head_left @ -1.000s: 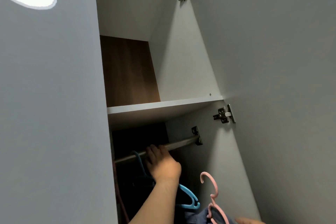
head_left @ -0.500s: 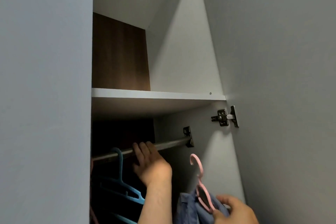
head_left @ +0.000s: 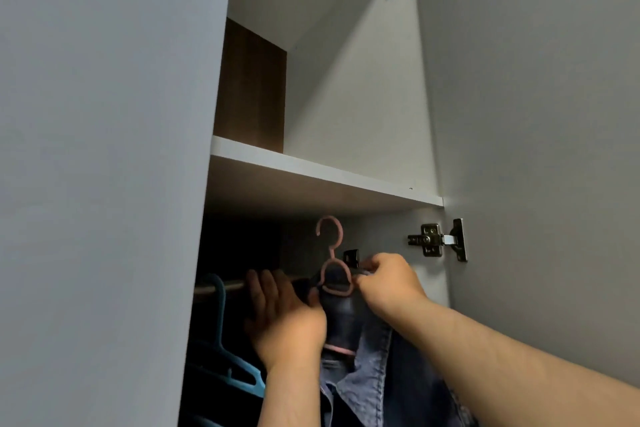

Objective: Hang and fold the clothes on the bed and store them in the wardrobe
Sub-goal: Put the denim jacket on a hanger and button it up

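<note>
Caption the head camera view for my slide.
Right hand holds a pink hanger with a denim shirt up at the wardrobe rail, hook not yet on; left hand at the rail.

pink hanger (head_left: 331, 255) lifted to rail (head_left: 221, 286), right hand (head_left: 388, 284) higher (denim (head_left: 367, 374) too)

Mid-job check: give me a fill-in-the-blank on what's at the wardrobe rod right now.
The pink plastic hanger carries a blue collared shirt made of ____.
The plastic hanger already hooked on the metal rod is coloured ____.
The person's ____ hand is nearest the silver door hinge.
Missing: denim; blue; right.
</note>
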The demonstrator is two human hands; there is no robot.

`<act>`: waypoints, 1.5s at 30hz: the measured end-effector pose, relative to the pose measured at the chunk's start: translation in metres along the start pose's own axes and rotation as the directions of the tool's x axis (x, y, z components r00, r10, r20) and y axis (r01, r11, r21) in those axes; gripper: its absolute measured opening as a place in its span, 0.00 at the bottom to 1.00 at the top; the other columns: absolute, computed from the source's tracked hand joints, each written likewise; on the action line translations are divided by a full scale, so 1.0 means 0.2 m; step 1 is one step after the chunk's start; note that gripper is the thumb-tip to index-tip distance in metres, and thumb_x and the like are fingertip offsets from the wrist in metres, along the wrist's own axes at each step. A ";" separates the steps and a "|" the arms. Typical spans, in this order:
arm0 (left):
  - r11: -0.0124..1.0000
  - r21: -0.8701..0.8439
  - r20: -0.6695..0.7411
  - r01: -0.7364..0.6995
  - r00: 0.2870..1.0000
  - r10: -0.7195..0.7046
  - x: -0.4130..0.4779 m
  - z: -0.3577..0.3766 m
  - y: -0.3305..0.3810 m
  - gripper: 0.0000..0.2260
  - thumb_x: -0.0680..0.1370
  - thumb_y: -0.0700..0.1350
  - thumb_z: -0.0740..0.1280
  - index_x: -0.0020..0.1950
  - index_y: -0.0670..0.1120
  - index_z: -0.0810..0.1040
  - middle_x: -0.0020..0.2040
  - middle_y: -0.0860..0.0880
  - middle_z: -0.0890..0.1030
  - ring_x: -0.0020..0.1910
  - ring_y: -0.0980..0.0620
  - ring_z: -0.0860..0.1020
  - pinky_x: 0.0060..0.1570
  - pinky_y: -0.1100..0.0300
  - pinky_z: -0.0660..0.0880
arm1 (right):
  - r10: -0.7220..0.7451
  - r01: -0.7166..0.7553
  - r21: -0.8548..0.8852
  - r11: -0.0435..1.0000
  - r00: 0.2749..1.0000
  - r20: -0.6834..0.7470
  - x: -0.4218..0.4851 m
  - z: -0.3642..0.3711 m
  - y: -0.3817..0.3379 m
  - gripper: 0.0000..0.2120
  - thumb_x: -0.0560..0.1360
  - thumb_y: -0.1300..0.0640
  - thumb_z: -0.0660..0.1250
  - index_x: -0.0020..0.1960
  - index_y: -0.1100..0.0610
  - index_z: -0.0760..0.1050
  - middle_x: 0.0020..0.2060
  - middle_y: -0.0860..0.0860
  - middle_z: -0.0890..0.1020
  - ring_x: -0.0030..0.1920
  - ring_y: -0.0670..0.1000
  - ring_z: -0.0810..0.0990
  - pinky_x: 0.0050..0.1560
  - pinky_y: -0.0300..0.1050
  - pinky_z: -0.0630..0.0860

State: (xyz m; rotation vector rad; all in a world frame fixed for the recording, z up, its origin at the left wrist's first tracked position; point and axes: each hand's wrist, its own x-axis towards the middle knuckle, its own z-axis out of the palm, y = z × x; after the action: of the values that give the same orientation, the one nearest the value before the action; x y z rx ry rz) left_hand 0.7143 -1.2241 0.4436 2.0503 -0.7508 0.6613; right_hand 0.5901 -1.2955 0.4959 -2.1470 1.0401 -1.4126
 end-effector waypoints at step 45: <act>0.995 0.034 -0.221 -0.096 0.970 0.101 -0.04 0.08 -0.02 0.30 0.73 0.54 0.65 0.72 0.42 0.66 0.73 0.45 0.65 0.77 0.46 0.51 0.59 0.44 0.70 | -0.097 0.184 -0.471 0.863 0.974 0.204 -0.32 0.19 0.61 0.22 0.80 0.38 0.52 0.53 0.54 0.76 0.55 0.54 0.82 0.56 0.59 0.79 0.50 0.47 0.73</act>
State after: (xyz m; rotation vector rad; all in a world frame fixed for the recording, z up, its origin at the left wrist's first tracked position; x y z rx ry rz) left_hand 0.7145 -1.2333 0.4281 1.9283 -0.7193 0.9425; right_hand 0.5627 -1.3323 0.3601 -2.6994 1.3010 -1.0688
